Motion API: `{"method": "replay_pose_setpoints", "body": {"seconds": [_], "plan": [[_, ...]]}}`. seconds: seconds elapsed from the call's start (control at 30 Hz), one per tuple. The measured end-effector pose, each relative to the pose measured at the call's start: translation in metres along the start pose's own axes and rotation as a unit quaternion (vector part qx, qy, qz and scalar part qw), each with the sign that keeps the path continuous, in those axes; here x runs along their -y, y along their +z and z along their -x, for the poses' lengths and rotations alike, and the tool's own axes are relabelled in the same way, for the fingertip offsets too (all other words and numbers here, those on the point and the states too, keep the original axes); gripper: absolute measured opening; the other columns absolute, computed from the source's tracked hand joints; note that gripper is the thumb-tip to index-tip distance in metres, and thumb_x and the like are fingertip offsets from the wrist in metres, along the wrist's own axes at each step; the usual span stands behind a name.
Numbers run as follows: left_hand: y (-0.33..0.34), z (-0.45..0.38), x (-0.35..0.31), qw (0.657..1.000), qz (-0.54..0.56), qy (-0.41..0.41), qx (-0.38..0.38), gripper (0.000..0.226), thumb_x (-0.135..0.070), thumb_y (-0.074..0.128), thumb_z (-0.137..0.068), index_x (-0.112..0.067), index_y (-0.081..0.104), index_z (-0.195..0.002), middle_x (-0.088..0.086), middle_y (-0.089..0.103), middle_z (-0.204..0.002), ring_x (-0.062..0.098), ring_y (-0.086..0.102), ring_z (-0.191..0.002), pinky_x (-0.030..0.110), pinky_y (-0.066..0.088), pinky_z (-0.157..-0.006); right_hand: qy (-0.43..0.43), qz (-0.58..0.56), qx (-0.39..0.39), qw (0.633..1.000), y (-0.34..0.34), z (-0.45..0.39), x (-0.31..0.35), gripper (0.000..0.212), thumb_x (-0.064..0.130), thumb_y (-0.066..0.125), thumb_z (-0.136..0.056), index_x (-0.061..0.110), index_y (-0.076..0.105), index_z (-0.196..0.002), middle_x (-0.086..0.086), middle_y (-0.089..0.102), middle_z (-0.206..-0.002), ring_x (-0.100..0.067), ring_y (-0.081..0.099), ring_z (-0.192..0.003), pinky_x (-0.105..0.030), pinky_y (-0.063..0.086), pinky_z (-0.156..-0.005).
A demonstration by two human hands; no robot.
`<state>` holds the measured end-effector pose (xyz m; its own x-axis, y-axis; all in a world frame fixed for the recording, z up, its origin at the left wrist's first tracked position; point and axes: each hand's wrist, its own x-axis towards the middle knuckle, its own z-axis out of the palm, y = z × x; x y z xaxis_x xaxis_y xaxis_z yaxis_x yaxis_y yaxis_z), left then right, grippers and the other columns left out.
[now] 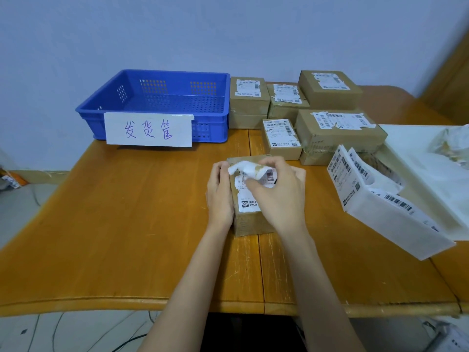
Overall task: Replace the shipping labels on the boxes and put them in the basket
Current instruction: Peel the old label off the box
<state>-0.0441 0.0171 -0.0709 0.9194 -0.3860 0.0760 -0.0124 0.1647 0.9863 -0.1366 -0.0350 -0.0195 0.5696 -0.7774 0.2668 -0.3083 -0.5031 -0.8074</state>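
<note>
head view: small cardboard box (250,219) sits mid-table right in front of the person, long axis running near-to-far, away from the body. old shipping label (250,199) covers its top; the far end is already lifted and curled back into a loose white roll (247,170), near end looks stuck down.

right hand (276,194) reaches over the box from the right, thumb and fingers curled in a pinch on the peeled roll. left hand (219,194) lies along the box's left side, fingers wrapped on the far-left corner, bracing it.

key relation: the peel front is at the far end and the bond left is toward the body, so my read is the pull should run along the long axis toward the person, left hand holding the box against that. right hand is the one on the label; left is only the anchor.

fresh labels (355,174) stand in a white sheet stack to the right, nearer the right hand. blue basket (152,123) is far-left, nearer the left hand, nothing visible in it. other boxes (330,123) wait behind.

risk: label may tear, or lift cardboard skin.
</note>
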Motion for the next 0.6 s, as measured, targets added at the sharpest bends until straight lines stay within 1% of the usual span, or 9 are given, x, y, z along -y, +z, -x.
{"method": "replay_pose_setpoints", "body": {"seconds": [0.07, 0.1, 0.17, 0.27, 0.37, 0.43, 0.53, 0.6], "plan": [[0.0004, -0.0001, -0.0019, 1.0, -0.006, 0.003, -0.005, 0.021, -0.026, 0.045, -0.105, -0.025, 0.061, -0.091, -0.016, 0.062, -0.077, 0.003, 0.057, -0.073, 0.021, 0.044, -0.067, -0.021, 0.043, -0.022, 0.999, 0.0029, 0.0006, -0.0033, 0.021, 0.032, 0.072, -0.082, 0.026, 0.066, -0.102, 0.009, 0.05, -0.097, -0.007, 0.034, -0.105, -0.009, 0.031, -0.073], [0.0005, -0.0001, -0.0025, 1.0, -0.007, 0.004, -0.006, 0.021, -0.025, 0.044, -0.105, -0.025, 0.06, -0.091, -0.016, 0.062, -0.077, 0.002, 0.057, -0.073, 0.02, 0.044, -0.066, -0.025, 0.042, -0.034, 0.998, 0.0039, 0.0004, -0.005, 0.016, 0.031, 0.073, -0.083, 0.025, 0.069, -0.097, 0.009, 0.049, -0.097, -0.007, 0.033, -0.102, -0.007, 0.031, -0.073], [0.0001, 0.0, -0.0015, 1.0, -0.009, 0.002, -0.002, 0.021, -0.024, 0.044, -0.105, -0.025, 0.059, -0.09, -0.014, 0.062, -0.078, 0.005, 0.057, -0.074, 0.023, 0.043, -0.065, -0.028, 0.027, -0.038, 0.998, 0.005, -0.0007, -0.008, 0.011, 0.029, 0.076, -0.082, 0.023, 0.072, -0.091, 0.009, 0.05, -0.099, -0.005, 0.031, -0.101, -0.004, 0.031, -0.074], [-0.0001, 0.0006, -0.0002, 1.0, -0.005, 0.0, 0.002, 0.021, -0.027, 0.044, -0.105, -0.025, 0.059, -0.092, -0.013, 0.063, -0.081, 0.006, 0.059, -0.078, 0.022, 0.044, -0.066, -0.03, 0.004, -0.024, 0.999, 0.0039, -0.0009, -0.0093, 0.011, 0.031, 0.076, -0.082, 0.023, 0.072, -0.087, 0.012, 0.052, -0.101, -0.003, 0.031, -0.103, -0.004, 0.031, -0.076], [0.0009, 0.0013, -0.0018, 1.0, -0.008, 0.001, -0.001, 0.021, -0.027, 0.044, -0.105, -0.022, 0.06, -0.093, -0.014, 0.063, -0.08, 0.0, 0.058, -0.074, 0.016, 0.044, -0.063, -0.03, -0.016, -0.033, 0.999, 0.0032, 0.0009, -0.0081, 0.012, 0.034, 0.077, -0.082, 0.025, 0.07, -0.085, 0.017, 0.049, -0.097, -0.003, 0.032, -0.103, -0.005, 0.031, -0.078], [0.001, 0.0008, -0.0023, 1.0, -0.013, 0.001, -0.002, 0.021, -0.026, 0.043, -0.105, -0.019, 0.06, -0.096, -0.011, 0.063, -0.082, -0.002, 0.058, -0.072, 0.013, 0.043, -0.061, -0.023, -0.029, -0.032, 0.999, 0.0028, 0.0009, -0.0071, 0.013, 0.036, 0.077, -0.081, 0.029, 0.066, -0.083, 0.021, 0.046, -0.094, -0.002, 0.032, -0.103, -0.007, 0.031, -0.079], [0.0007, 0.0003, -0.0017, 1.0, -0.009, -0.004, -0.004, 0.021, -0.027, 0.044, -0.105, -0.02, 0.061, -0.096, -0.009, 0.064, -0.084, 0.004, 0.059, -0.076, 0.017, 0.044, -0.063, -0.01, -0.043, -0.014, 0.999, 0.0017, -0.0014, -0.0069, 0.014, 0.035, 0.076, -0.081, 0.03, 0.064, -0.083, 0.02, 0.047, -0.095, -0.003, 0.034, -0.103, -0.01, 0.033, -0.078], [0.0011, 0.0002, -0.0012, 1.0, -0.007, -0.006, -0.003, 0.022, -0.028, 0.043, -0.106, -0.021, 0.061, -0.096, -0.01, 0.064, -0.084, 0.006, 0.06, -0.079, 0.02, 0.045, -0.065, 0.007, -0.052, -0.004, 0.999, 0.0008, -0.0023, -0.0068, 0.012, 0.032, 0.076, -0.081, 0.026, 0.068, -0.088, 0.019, 0.049, -0.099, -0.004, 0.036, -0.105, -0.006, 0.032, -0.077]]}}
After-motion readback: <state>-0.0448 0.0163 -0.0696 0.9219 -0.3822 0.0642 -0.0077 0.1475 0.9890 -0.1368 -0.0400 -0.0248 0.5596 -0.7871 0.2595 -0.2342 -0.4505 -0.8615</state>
